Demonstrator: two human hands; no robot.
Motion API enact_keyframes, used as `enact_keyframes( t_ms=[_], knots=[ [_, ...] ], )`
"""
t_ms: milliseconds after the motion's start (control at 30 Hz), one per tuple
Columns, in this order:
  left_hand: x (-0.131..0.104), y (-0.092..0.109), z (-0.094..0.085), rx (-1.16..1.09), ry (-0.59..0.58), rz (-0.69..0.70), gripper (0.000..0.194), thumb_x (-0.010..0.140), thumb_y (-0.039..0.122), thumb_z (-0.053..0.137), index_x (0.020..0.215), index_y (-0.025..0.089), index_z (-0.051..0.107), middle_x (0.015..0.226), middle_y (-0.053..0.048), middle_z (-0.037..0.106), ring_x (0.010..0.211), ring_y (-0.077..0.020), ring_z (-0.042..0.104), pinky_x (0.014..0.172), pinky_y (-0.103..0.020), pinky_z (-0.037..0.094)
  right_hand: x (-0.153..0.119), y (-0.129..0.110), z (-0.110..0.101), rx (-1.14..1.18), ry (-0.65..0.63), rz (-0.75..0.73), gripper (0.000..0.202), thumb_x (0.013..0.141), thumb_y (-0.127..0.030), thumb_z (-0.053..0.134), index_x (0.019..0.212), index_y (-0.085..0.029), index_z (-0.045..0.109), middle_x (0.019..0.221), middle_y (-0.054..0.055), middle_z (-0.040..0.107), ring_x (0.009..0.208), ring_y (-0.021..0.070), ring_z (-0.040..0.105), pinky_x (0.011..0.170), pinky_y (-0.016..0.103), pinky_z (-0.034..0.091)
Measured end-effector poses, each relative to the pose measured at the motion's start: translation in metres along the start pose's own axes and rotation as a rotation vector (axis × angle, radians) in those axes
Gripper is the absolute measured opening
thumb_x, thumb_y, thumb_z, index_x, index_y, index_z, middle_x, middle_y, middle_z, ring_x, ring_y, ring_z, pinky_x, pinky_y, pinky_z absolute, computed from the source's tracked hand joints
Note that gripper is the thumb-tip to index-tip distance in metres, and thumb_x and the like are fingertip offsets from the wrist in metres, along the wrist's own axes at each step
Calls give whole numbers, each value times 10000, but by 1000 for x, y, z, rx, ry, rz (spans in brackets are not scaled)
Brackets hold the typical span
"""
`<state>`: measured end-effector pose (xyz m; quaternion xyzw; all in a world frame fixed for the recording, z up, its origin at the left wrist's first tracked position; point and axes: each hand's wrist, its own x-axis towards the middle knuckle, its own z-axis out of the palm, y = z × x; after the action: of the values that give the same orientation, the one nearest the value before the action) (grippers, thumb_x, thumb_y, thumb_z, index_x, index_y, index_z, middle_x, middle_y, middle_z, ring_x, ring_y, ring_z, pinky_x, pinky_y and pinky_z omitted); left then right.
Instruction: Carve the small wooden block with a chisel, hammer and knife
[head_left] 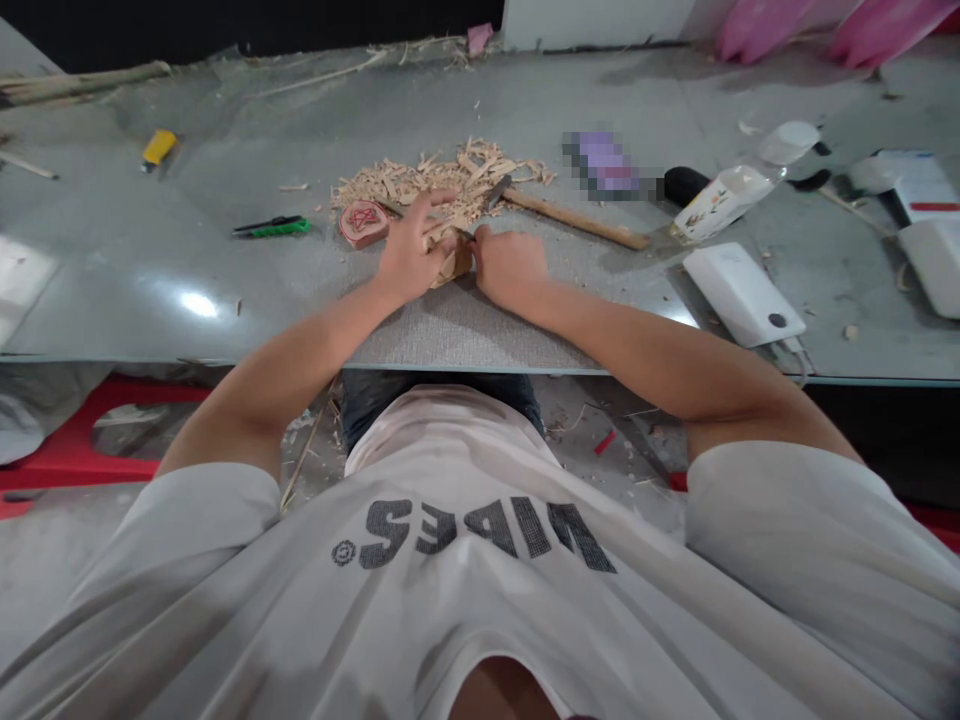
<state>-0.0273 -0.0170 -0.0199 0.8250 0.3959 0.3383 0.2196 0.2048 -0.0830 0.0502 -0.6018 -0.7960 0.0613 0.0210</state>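
Note:
My left hand [411, 250] is closed around a small pale block of wood [453, 264], pressing it to the tabletop near the front edge. Some of its fingers are raised and spread over the wood. My right hand [511, 264] is a fist against the right side of the block, gripping a small carving knife [466, 235]. Only the dark tip of that knife shows; the rest is hidden in the fist. Beyond both hands lies a heap of wood shavings [397, 183]. A hammer [577, 215] with a wooden handle rests at its right side.
A round wood slice [364, 224] with a red star and a green utility knife [274, 227] lie left. Farther off is a yellow lighter [158, 150]. To the right are a blurred purple item [606, 162], a clear bottle [731, 195] and a white power bank [742, 293] with a cable.

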Motion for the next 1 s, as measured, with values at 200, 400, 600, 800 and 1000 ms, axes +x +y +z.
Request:
enact_keyframes(
  t_ms=[200,400,600,800,1000],
  knots=[
    [5,-11,5,-63,148,-28,887,1179,1096,555,1708,387,615,1739,-184,758,1725,-505,721,1375,-820,666,3,7,-4,114,-2,-78,489,1348,-313,407,1504,-215,860,1484,206,921,1376,408,852,1108,493,628],
    [10,-43,8,-82,212,1,860,1191,1100,537,1725,432,629,1636,-106,825,1537,-420,843,1239,-719,772,1,9,-2,212,17,-82,434,1328,-263,439,1453,-244,855,1455,179,931,1368,400,851,1113,498,621],
    [13,-41,9,-146,237,43,832,1177,1073,618,1721,444,609,1708,-151,793,1571,-456,842,1276,-777,756,1,10,0,214,44,-74,365,1338,-282,488,1376,-252,850,1388,190,931,1316,406,863,1079,496,617],
    [8,-16,3,7,77,81,918,1253,1048,370,1941,455,497,1872,-162,702,1832,-458,653,1522,-803,556,-2,11,-10,59,29,-98,523,1374,-337,364,1547,-176,830,1450,237,917,1255,399,855,1018,491,582],
    [4,-3,-1,-9,61,150,828,1332,919,403,2025,466,393,1838,-159,739,1754,-428,740,1512,-776,568,-2,13,-13,-4,41,-98,572,1388,-382,358,1609,-138,825,1505,270,904,1329,443,864,1054,521,584]
  ],
)
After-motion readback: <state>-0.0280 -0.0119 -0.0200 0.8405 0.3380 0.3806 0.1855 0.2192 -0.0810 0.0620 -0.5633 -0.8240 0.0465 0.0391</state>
